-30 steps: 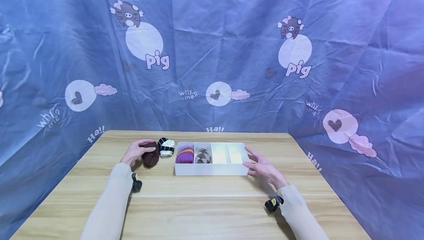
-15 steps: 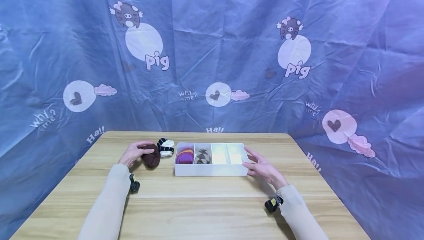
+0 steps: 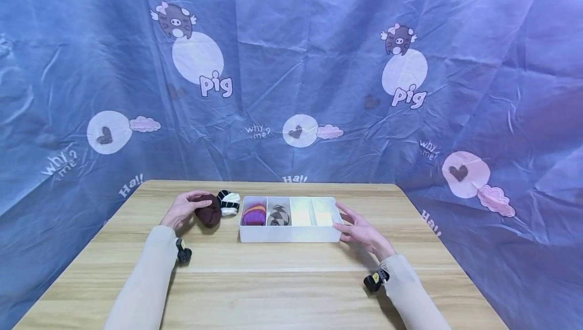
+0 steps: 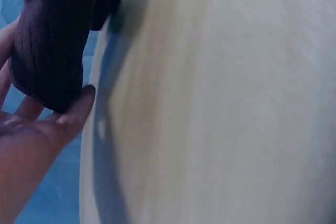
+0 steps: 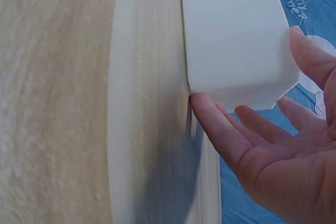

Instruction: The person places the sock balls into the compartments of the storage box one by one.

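Observation:
My left hand (image 3: 181,210) holds a dark brown, ribbed, rolled-up sock (image 3: 209,212) between thumb and fingers, left of the box. In the left wrist view the sock (image 4: 52,40) fills the upper left, with the thumb against its lower end. Just beyond it lies a black-and-white rolled sock (image 3: 229,202). A white box (image 3: 291,234) with divided compartments stands mid-table. A purple-and-orange rolled sock (image 3: 254,215) sits in its leftmost compartment, beside a grey patterned one (image 3: 279,215). My right hand (image 3: 364,231) touches the box's right end, fingers loosely extended and thumb at the front rim.
The wooden table (image 3: 273,289) has its far edge close to a blue printed curtain (image 3: 291,67). The box's two right compartments (image 3: 312,212) show white inside. Black wrist cameras (image 3: 375,280) are worn on both sleeves.
The dark brown sock has shifted slightly away from me and to the right in my left hand, now almost against the black-and-white one. My right hand and the box have stayed put.

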{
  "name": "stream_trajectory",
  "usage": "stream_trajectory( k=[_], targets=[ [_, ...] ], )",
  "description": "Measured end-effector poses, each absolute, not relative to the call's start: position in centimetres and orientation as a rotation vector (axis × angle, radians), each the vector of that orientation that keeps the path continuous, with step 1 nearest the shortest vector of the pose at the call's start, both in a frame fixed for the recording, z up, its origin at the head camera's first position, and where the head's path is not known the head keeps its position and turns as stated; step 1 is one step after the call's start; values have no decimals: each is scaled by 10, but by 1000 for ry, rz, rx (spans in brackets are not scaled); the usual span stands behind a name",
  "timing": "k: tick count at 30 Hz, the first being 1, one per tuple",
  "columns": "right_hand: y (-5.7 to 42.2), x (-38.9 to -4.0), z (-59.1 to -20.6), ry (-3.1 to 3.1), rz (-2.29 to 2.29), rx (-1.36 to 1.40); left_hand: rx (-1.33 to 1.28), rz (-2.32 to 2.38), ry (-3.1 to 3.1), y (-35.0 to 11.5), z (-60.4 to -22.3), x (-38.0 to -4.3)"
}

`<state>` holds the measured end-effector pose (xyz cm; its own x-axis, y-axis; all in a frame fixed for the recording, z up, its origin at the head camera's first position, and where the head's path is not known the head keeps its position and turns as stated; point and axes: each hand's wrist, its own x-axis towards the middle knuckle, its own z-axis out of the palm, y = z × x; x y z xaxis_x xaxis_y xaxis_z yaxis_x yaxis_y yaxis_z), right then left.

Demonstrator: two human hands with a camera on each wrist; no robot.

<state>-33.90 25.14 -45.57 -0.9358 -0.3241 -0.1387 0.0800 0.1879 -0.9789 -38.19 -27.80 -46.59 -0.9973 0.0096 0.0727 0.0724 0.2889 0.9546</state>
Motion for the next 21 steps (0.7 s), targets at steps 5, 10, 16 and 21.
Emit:
stream_trajectory(
  k=[5,10,16,21],
  targets=[
    [252,-338,-455,2158,-1799,-222,-82,-1876,-2419,-276,-459,-382],
    [251,-338,-454,2140,-1810,-224,-68,-2041,-2259,-273,-452,-383],
    [251,-339,-454,2143,-1820,-211,-184,-2279,-2055,-266,-440,-383],
    [251,-340,-455,2147,-1821,-198,-247,-2363,-2008,-258,-427,-380]
  ],
)
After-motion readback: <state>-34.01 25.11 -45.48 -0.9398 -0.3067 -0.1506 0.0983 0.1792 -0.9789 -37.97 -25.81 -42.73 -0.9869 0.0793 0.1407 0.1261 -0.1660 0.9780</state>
